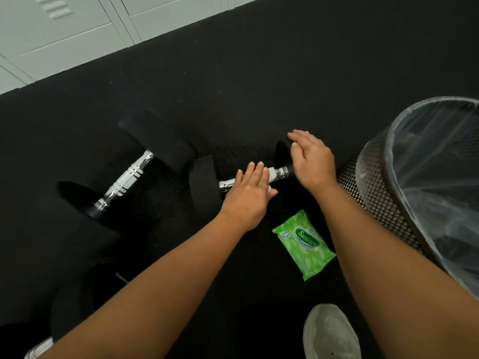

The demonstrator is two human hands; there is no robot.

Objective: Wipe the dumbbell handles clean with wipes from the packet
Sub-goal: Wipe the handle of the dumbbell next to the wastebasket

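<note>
Near dumbbell (204, 185) lies crosswise on black floor (259, 73). Left hand (248, 195) flat over handle (281, 173), fingers straight, close together, pressing white wipe (273, 175) onto it. Wipe edge shows past fingertips. Right hand (312, 161) over right head, fingers straight and together; contact unclear. Green packet (303, 243) on floor just nearer than dumbbell, beside mesh bin (375, 203). Second dumbbell (124, 181) to left, apart.

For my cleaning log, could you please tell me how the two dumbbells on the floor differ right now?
The left dumbbell lies untouched with its handle bare. The right dumbbell has the left hand pressing a white wipe on its handle, and the right hand rests on its far head. The left dumbbell lies steeply diagonal, the right dumbbell nearer level across the view. Both have black heads and chrome handles.
</note>
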